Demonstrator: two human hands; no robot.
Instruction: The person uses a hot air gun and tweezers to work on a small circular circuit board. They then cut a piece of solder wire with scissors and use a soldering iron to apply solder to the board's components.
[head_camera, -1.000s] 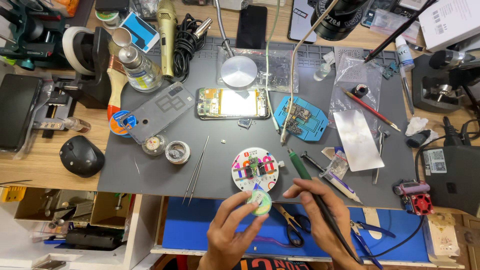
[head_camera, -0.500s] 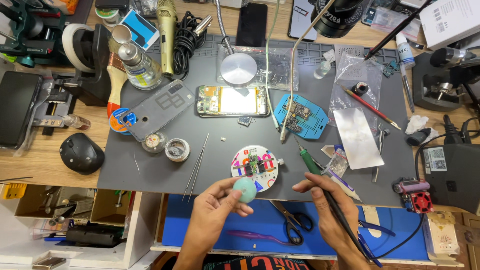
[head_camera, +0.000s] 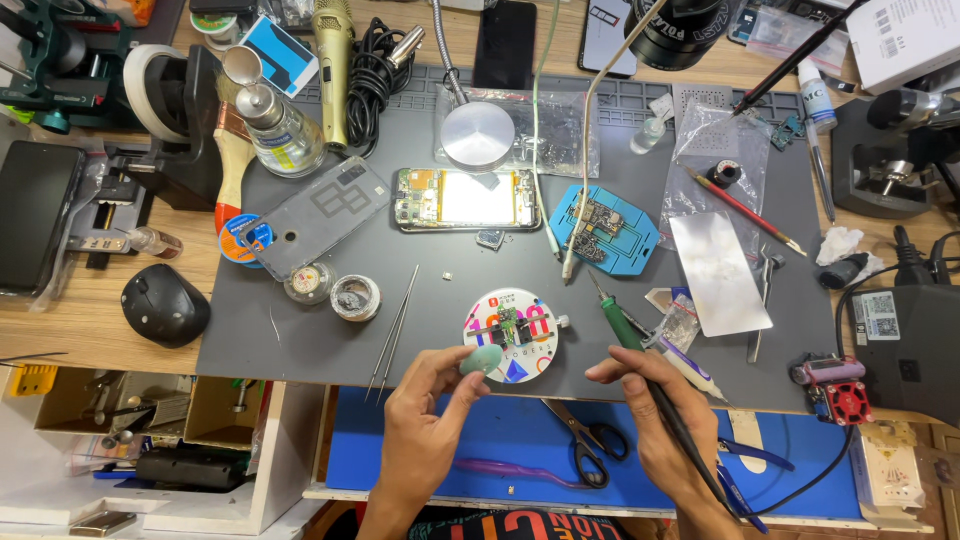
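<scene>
Now the left hand (head_camera: 425, 425), low in the middle of the frame, pinches a small pale green lump (head_camera: 482, 359) between thumb and fingertips, touching the lower left edge of the round white fixture (head_camera: 512, 322). The right hand (head_camera: 655, 405) is closed around a green-tipped soldering iron (head_camera: 622, 330), its tip just right of the fixture. I think both hands should stay low and steady, so the small board is not pushed. A grey mat (head_camera: 300, 340) covers the crowded wooden bench, with tweezers (head_camera: 395, 320) and an opened phone (head_camera: 467, 199) nearby.

cluttered grey mat (head_camera: 400, 330) on wooden bench (head_camera: 70, 325)
</scene>
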